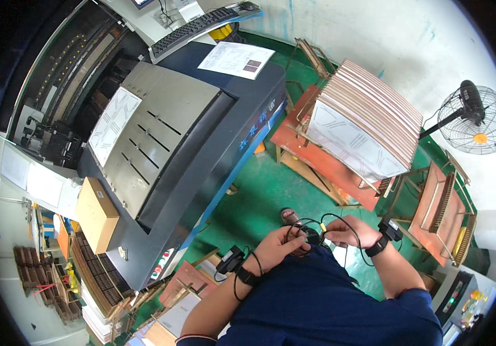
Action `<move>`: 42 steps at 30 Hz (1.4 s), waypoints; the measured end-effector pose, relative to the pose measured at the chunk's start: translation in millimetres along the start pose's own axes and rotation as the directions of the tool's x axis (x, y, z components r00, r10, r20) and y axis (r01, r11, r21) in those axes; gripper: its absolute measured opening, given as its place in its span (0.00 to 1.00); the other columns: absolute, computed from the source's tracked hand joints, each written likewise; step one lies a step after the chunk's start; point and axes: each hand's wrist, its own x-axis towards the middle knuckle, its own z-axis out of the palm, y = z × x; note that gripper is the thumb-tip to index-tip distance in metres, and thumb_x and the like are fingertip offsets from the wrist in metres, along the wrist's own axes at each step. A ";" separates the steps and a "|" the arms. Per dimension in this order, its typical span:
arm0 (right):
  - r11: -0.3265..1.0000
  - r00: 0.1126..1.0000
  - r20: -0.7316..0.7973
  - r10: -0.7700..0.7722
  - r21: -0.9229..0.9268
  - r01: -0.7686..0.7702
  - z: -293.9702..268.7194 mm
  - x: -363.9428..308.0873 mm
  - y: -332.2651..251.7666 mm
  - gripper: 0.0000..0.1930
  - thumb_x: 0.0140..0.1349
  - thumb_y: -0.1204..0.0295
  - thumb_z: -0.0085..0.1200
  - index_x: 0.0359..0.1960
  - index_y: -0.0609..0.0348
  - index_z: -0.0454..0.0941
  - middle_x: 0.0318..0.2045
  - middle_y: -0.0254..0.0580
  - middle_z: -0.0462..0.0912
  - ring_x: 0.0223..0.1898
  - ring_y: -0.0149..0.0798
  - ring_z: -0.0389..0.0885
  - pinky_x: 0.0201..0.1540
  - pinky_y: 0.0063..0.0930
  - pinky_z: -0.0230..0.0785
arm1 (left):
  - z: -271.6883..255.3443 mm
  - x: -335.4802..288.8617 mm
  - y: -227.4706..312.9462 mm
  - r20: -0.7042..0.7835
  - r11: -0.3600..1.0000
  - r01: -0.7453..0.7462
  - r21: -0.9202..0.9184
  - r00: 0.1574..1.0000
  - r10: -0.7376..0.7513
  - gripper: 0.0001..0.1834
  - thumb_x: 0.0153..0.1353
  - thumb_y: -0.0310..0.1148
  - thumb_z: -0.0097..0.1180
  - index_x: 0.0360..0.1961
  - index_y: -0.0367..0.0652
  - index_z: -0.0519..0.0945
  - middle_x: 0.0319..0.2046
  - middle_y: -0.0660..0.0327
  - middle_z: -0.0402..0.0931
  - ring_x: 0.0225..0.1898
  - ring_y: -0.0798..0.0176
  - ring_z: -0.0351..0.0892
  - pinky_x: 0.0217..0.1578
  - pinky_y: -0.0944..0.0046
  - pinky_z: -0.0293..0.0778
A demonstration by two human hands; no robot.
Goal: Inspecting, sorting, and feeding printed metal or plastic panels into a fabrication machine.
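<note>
Close in front of my body, my left hand (281, 248) is closed, its thumb and fingers pinching a thin black cable (333, 215). To its right, my right hand (349, 232) also grips the cable, near a small yellow piece on it. Loops of the cable curve above and between both hands. Each wrist wears a dark strap with a small black device; the left one (230, 261) and the right one (390, 229) both have cords beside them. Whatever lies under the fingertips is partly hidden.
A large dark machine (219, 155) with a metal plate fills the left, a yellowish box (96, 214) on its edge. Ahead, a red-topped stand (340, 179) bears a rack of upright panels (369, 104). A fan (474, 118) and another rack (441, 207) stand right.
</note>
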 end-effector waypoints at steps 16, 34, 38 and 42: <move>0.988 0.980 0.196 -0.029 0.154 -0.002 4.5 8.1 8.2 0.12 0.58 0.62 0.54 0.30 0.59 0.75 0.17 0.24 0.69 0.19 0.20 0.64 0.21 0.15 0.55 | 4.3 0.9 -2.2 -0.120 0.997 -0.075 0.006 0.990 0.075 0.14 0.65 0.37 0.43 0.45 0.38 0.70 0.32 0.58 0.75 0.35 0.63 0.77 0.37 0.65 0.74; 0.968 0.983 0.154 -0.098 -0.215 0.130 12.0 9.1 -5.0 0.10 0.58 0.65 0.52 0.30 0.61 0.77 0.17 0.32 0.73 0.21 0.24 0.69 0.23 0.22 0.62 | 26.7 9.3 23.2 0.206 -0.057 -0.217 0.975 0.768 0.606 0.09 0.48 0.36 0.59 0.22 0.44 0.74 0.30 0.62 0.69 0.36 0.57 0.69 0.36 0.59 0.66; 0.970 0.985 0.107 -0.136 -0.187 0.154 13.3 9.7 -4.6 0.09 0.59 0.68 0.50 0.32 0.61 0.78 0.18 0.32 0.75 0.22 0.24 0.71 0.25 0.21 0.64 | 28.6 7.6 21.1 0.255 -0.141 -0.213 0.967 0.789 0.558 0.07 0.48 0.34 0.58 0.24 0.43 0.74 0.29 0.62 0.69 0.35 0.57 0.70 0.36 0.59 0.66; 0.955 0.991 0.042 -0.127 -0.264 0.134 16.8 9.6 -4.5 0.09 0.59 0.68 0.50 0.32 0.61 0.80 0.18 0.34 0.76 0.21 0.25 0.71 0.25 0.22 0.64 | 28.2 6.8 18.9 0.248 -0.101 -0.231 0.968 0.791 0.559 0.06 0.47 0.30 0.58 0.24 0.42 0.74 0.30 0.62 0.69 0.34 0.57 0.70 0.35 0.59 0.68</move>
